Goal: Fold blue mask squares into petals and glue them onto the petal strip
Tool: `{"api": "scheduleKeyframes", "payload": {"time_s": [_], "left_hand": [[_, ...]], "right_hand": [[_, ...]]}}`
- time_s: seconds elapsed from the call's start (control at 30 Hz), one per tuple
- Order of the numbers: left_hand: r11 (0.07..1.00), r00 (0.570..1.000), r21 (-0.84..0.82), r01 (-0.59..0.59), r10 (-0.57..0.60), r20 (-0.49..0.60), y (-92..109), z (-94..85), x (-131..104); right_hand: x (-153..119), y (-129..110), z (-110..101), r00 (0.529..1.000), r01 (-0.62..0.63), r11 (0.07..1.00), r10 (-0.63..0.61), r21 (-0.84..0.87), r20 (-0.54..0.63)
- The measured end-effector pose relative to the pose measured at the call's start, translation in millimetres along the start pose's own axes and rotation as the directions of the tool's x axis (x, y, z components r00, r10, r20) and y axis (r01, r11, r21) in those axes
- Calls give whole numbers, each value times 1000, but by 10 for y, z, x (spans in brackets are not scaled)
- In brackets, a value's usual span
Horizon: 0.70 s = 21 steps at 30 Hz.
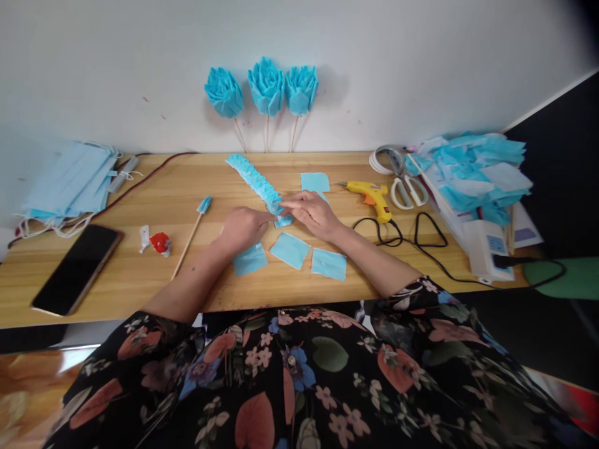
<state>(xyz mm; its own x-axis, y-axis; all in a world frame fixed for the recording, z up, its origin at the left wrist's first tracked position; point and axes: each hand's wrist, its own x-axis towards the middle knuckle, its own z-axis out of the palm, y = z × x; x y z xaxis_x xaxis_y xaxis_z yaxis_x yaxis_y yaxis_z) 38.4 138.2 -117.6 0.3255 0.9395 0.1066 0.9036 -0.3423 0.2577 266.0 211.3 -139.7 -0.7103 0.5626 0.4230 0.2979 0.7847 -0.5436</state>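
While both hands meet over the middle of the wooden surface (154, 181), a pleated blue strip (255, 181) slants from the back edge down to them, its near end under their fingertips. The left hand (244, 228) is mostly curled, with its index finger reaching to the strip's near end; the right hand (314, 216) has its fingers extended and lightly bent over the same end — whether either hand pinches the material, I cannot tell.

Just in front of the hands lie three blue pieces (290, 251), the leftmost partly beneath the left hand. Another blue square (315, 182) lies behind the right hand. To the left is a stick with a small blue tip (204, 204), then a red item (160, 243) and a dark phone (77, 269), with stacked masks (72, 181) behind.

To the right sit a yellow glue gun (374, 194), scissors (409, 189) and a heap of blue and white scraps (482, 171). Three blue flowers (266, 87) on thin sticks stand upright at the back, near the wall (140, 62).
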Motion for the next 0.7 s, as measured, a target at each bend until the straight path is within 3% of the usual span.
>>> {"api": "scheduleKeyframes", "payload": {"time_s": [0.17, 0.43, 0.7], "left_hand": [[999, 999, 18, 32, -32, 11, 35, -23, 21], [999, 1000, 44, -9, 8, 10, 35, -20, -1], [1000, 1000, 29, -1, 1, 2, 6, -29, 0]], "right_hand": [[25, -19, 38, 996, -1, 995, 10, -102, 89], [-16, 23, -108, 994, -43, 997, 49, 62, -97], [12, 87, -8, 999, -48, 996, 49, -74, 22]]}}
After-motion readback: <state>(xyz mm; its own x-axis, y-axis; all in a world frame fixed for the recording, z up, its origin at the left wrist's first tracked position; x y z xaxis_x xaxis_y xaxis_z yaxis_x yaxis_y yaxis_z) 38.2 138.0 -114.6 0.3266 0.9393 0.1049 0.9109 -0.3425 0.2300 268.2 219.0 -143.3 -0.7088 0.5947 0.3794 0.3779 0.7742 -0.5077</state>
